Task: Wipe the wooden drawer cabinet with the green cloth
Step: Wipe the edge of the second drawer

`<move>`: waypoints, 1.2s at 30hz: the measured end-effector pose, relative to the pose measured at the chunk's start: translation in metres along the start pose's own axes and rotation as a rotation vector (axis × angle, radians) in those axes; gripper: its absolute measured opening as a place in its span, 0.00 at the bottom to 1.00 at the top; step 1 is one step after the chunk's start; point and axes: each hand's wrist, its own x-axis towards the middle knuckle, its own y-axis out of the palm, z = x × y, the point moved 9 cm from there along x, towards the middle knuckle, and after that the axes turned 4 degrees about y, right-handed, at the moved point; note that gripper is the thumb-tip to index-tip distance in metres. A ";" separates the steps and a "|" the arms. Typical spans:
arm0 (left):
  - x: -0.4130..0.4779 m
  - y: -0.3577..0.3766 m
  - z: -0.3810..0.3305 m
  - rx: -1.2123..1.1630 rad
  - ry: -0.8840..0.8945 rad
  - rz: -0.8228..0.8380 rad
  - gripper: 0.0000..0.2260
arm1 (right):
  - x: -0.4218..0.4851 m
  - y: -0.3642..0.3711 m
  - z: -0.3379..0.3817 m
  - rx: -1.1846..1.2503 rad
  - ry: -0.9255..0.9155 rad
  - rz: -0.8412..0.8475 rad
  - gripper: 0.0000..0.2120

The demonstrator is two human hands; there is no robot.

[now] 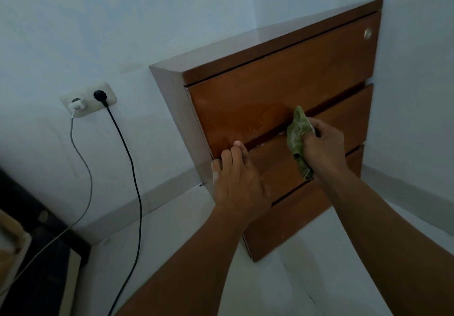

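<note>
A brown wooden drawer cabinet [282, 74] with three drawer fronts stands in a room corner. My right hand [324, 143] is shut on a crumpled green cloth [298, 133] and presses it against the gap between the top and middle drawers. My left hand [238, 180] rests on the middle drawer front near the cabinet's left edge, fingertips at the gap under the top drawer. A damp-looking patch shows on the top drawer front. A round lock [367, 33] sits at the top drawer's right end.
A wall socket [88, 99] to the left holds a white charger and a black plug. Their cables [132, 168] hang down to the white floor. A dark piece of furniture [36, 254] fills the lower left corner. Walls close in on both sides of the cabinet.
</note>
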 end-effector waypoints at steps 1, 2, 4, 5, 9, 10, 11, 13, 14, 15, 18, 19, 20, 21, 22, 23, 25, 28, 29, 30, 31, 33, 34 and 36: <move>0.001 -0.002 -0.001 0.002 -0.010 -0.003 0.40 | 0.000 -0.002 0.001 -0.006 -0.004 -0.004 0.14; 0.003 -0.005 -0.001 -0.011 -0.030 -0.010 0.40 | 0.000 -0.004 0.002 -0.009 -0.008 -0.010 0.13; 0.004 -0.009 -0.004 -0.051 -0.069 -0.007 0.40 | 0.001 -0.009 0.005 -0.010 -0.019 -0.019 0.13; 0.003 -0.010 -0.006 -0.066 -0.076 -0.003 0.40 | 0.000 -0.011 0.008 -0.005 -0.025 -0.020 0.12; -0.012 -0.020 -0.015 -0.136 -0.040 -0.106 0.39 | -0.004 -0.017 0.026 -0.028 -0.097 0.023 0.13; -0.015 -0.023 -0.016 -0.159 -0.018 -0.139 0.39 | -0.006 -0.017 0.031 -0.058 -0.128 0.038 0.12; -0.018 -0.024 -0.015 -0.182 0.004 -0.166 0.39 | -0.009 -0.016 0.036 -0.104 -0.167 0.056 0.13; -0.026 -0.024 -0.005 -0.221 0.016 -0.205 0.39 | -0.017 -0.006 0.050 -0.236 -0.259 0.104 0.14; -0.032 -0.022 0.003 -0.234 0.006 -0.216 0.38 | -0.023 0.003 0.057 -0.315 -0.318 0.137 0.15; -0.038 -0.020 0.011 -0.239 -0.006 -0.222 0.37 | -0.033 0.015 0.065 -0.396 -0.395 0.174 0.15; -0.057 -0.008 0.029 -0.224 -0.009 -0.233 0.34 | -0.080 0.061 0.068 -0.578 -0.651 0.327 0.18; -0.062 -0.005 0.033 -0.231 -0.008 -0.235 0.32 | -0.097 0.075 0.060 -0.609 -0.700 0.406 0.19; -0.066 -0.001 0.036 -0.253 -0.010 -0.234 0.31 | -0.111 0.086 0.048 -0.640 -0.733 0.479 0.20; -0.069 0.002 0.038 -0.279 -0.015 -0.231 0.30 | -0.122 0.093 0.037 -0.674 -0.768 0.528 0.20; -0.071 0.004 0.040 -0.301 -0.023 -0.233 0.30 | -0.129 0.094 0.030 -0.701 -0.816 0.547 0.21; -0.073 0.005 0.042 -0.319 -0.033 -0.241 0.30 | -0.132 0.094 0.026 -0.708 -0.861 0.556 0.22; -0.073 0.005 0.045 -0.343 -0.034 -0.275 0.30 | -0.130 0.089 0.025 -0.701 -0.916 0.574 0.22; -0.067 -0.001 0.036 -0.294 0.030 -0.298 0.31 | -0.106 0.070 0.027 -0.725 -0.925 0.494 0.21; -0.064 -0.003 0.032 -0.269 0.052 -0.280 0.32 | -0.093 0.059 0.026 -0.715 -0.909 0.429 0.21; -0.062 -0.005 0.030 -0.248 0.069 -0.254 0.33 | -0.080 0.045 0.027 -0.684 -0.880 0.353 0.21; -0.060 -0.005 0.028 -0.232 0.082 -0.231 0.35 | -0.066 0.030 0.029 -0.636 -0.832 0.272 0.20; -0.056 -0.006 0.025 -0.222 0.105 -0.198 0.36 | -0.045 0.001 0.033 -0.530 -0.718 0.106 0.19; -0.055 -0.006 0.024 -0.222 0.120 -0.189 0.37 | -0.042 -0.006 0.037 -0.498 -0.690 0.039 0.18; -0.051 -0.008 0.021 -0.231 0.160 -0.184 0.38 | -0.054 0.006 0.046 -0.486 -0.733 0.034 0.17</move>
